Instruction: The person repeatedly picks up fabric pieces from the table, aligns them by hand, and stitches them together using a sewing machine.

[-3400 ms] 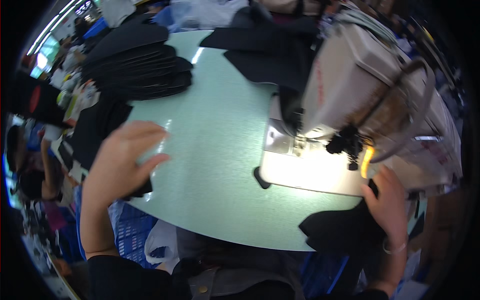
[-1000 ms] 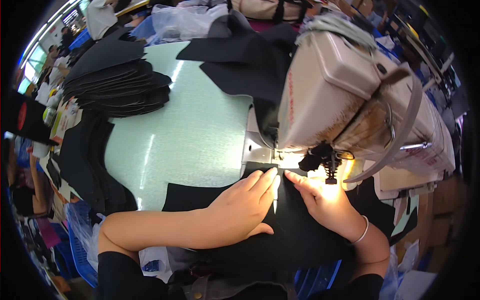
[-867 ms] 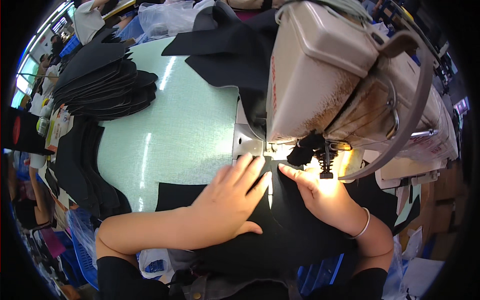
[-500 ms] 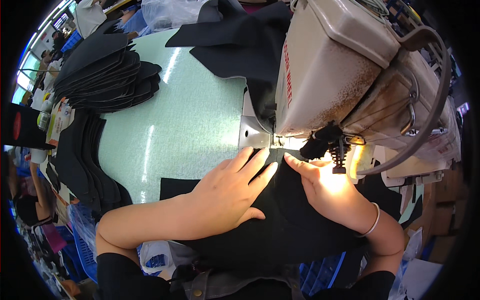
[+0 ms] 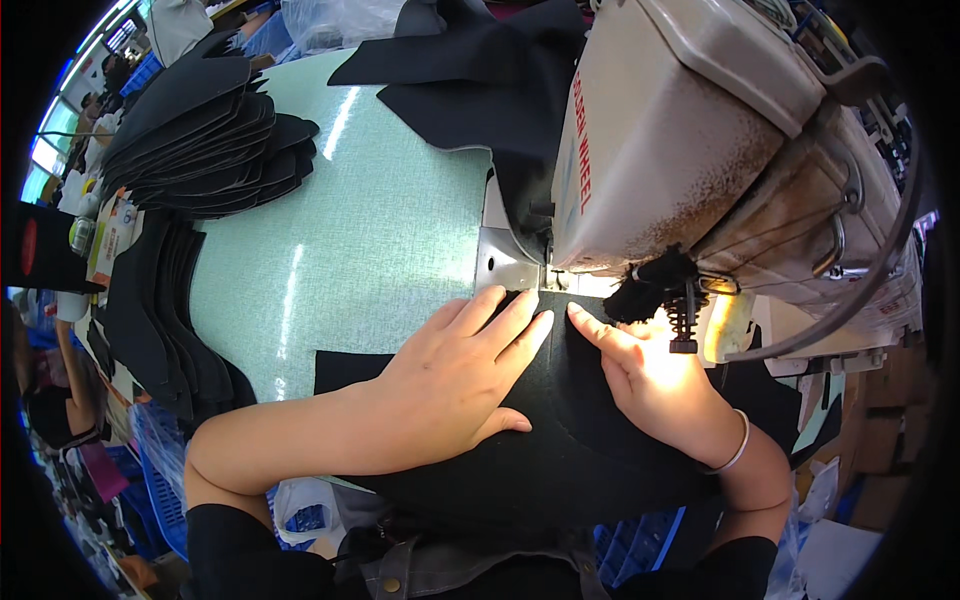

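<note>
Both hands rest on black fabric [image 5: 560, 440] in front of the needle area of a cream sewing machine [image 5: 670, 140]. My left hand [image 5: 465, 365] lies flat on it with fingers stretched toward the metal needle plate [image 5: 505, 262]. To the right, my right hand [image 5: 655, 370] presses the fabric with its index finger extended; its other fingers are partly folded and washed out by the lamp's glare. The fabric's far edge reaches the presser foot [image 5: 556, 280]. Beyond the foot, more black material [image 5: 480, 80] trails over the table behind the machine.
Stacked black cut pieces [image 5: 210, 150] sit at the far left of the pale green table [image 5: 390, 230], with another stack [image 5: 165, 320] nearer me. Blue baskets [image 5: 640, 545] stand below the front edge. A curved grey tube [image 5: 890, 260] arches beside the machine. Another person's arm [image 5: 72, 375] shows at left.
Both hands keep nearly the same place on the fabric. The view has shifted slightly, and the fabric sits marginally closer to the presser foot.
</note>
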Motion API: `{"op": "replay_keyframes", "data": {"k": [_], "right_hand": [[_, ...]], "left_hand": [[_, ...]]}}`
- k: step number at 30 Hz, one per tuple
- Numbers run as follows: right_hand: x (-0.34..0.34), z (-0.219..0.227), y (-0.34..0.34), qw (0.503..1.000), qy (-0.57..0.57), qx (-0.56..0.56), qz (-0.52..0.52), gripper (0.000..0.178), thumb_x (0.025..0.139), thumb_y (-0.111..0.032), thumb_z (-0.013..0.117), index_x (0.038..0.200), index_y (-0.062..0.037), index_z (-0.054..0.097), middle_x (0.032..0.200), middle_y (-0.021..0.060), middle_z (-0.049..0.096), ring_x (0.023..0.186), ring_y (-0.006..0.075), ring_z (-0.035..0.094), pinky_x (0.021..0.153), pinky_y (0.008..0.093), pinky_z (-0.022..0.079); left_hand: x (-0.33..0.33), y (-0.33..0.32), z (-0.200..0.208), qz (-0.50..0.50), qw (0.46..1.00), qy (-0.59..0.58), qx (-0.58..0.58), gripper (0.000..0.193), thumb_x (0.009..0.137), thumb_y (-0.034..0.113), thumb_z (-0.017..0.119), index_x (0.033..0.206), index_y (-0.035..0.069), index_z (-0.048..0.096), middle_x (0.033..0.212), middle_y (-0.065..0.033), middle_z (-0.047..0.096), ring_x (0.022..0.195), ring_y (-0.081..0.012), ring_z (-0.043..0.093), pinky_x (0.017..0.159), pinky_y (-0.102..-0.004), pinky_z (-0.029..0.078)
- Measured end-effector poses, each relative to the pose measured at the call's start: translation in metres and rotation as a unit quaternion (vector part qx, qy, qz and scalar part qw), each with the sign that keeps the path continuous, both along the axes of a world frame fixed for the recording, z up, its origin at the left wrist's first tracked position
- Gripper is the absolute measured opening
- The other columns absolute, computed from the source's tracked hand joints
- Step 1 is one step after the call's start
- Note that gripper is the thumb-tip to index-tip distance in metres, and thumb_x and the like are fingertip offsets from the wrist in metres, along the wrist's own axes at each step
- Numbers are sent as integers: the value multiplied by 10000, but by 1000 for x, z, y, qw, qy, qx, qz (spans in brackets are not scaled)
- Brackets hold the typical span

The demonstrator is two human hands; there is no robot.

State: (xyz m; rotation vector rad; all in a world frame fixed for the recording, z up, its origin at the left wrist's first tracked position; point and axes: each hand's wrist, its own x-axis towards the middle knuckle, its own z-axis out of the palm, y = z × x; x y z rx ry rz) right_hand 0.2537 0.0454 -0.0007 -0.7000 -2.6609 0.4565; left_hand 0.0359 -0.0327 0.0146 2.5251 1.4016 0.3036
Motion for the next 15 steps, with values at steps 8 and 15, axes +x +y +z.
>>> {"op": "replay_keyframes", "data": {"k": [8, 15], "right_hand": [[-1, 6, 2, 994, -26, 106, -4, 487, 788, 29, 584, 1250, -126, 582, 642, 62, 535, 562, 219, 519, 569, 325, 437], [0, -10, 17, 992, 93, 84, 17, 484, 794, 41, 591, 1259, -92, 579, 649, 102, 562, 508, 188, 503, 516, 323, 420]], "left_hand": [[-1, 5, -3, -9, 1000, -2, 9, 710, 733, 431, 719, 1217, -44, 509, 1237, -225, 451, 1189, -357, 398, 1020, -448, 355], [-6, 15, -9, -9, 999, 5, 35, 807, 720, 427, 729, 1310, -41, 438, 1287, -164, 430, 1202, -304, 395, 1043, -449, 315]]}}
